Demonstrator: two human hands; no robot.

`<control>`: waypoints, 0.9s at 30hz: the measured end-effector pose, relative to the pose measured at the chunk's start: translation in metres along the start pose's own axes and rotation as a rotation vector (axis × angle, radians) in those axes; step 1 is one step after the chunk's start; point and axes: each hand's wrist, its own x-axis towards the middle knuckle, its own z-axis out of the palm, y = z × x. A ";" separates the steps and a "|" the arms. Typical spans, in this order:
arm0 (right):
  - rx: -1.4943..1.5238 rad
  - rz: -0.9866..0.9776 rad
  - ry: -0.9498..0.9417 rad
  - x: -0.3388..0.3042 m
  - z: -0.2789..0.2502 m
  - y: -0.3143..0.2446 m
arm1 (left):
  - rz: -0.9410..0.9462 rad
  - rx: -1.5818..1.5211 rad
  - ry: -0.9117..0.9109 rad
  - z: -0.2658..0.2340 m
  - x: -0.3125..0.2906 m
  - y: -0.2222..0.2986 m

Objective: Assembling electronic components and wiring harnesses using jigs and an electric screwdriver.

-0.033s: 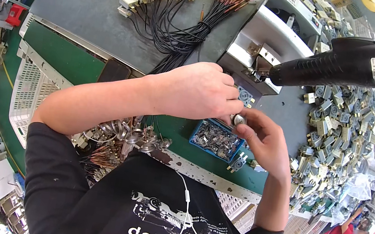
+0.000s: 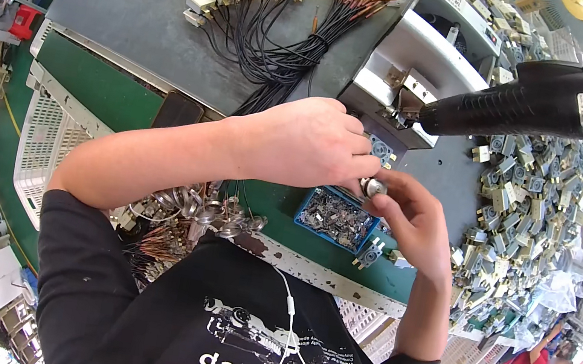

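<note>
My left hand reaches across from the left, its fingers curled closed and the tips mostly hidden. My right hand meets it from the right, thumb and fingers pinched. Between them they hold a small part with a round, silvery metal face; its exact kind does not show. Just below the hands lies a blue tray of small metal pieces. Beside the tray is a grey block with prongs. Another grey block with a round centre sits beyond my fingers.
A black electric screwdriver points left into a metal fixture. Many grey-and-cream blocks are heaped at the right. Black cables with copper-coloured ends lie ahead. Metal rings lie near my left elbow, beside a white crate.
The small part has turned slightly between my fingers, and more of its round metal face shows. Both hands stay almost where they were.
</note>
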 end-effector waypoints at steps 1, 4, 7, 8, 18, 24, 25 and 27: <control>0.123 -0.027 0.106 -0.003 0.003 0.005 | -0.032 -0.054 -0.016 -0.001 0.000 0.000; -0.402 -0.262 0.409 -0.002 0.009 0.018 | -0.004 0.004 -0.289 -0.010 -0.003 0.003; -0.721 -0.299 0.466 0.008 0.016 0.033 | 0.034 -0.072 -0.302 -0.002 -0.007 0.004; -0.745 -0.326 0.460 0.010 0.017 0.033 | 0.031 -0.174 -0.275 -0.001 -0.006 0.004; -0.469 -0.575 0.653 -0.005 -0.011 -0.004 | -0.260 -0.290 -0.063 -0.006 0.025 -0.018; -0.227 -0.969 0.793 -0.004 -0.040 -0.044 | -0.378 -0.221 -0.337 0.005 0.028 -0.027; -0.139 -0.988 0.879 0.006 -0.042 -0.048 | -0.381 -0.235 -0.334 0.005 0.030 -0.027; -0.074 -1.075 0.870 0.034 -0.041 -0.055 | -0.365 -0.223 -0.317 0.009 0.029 -0.027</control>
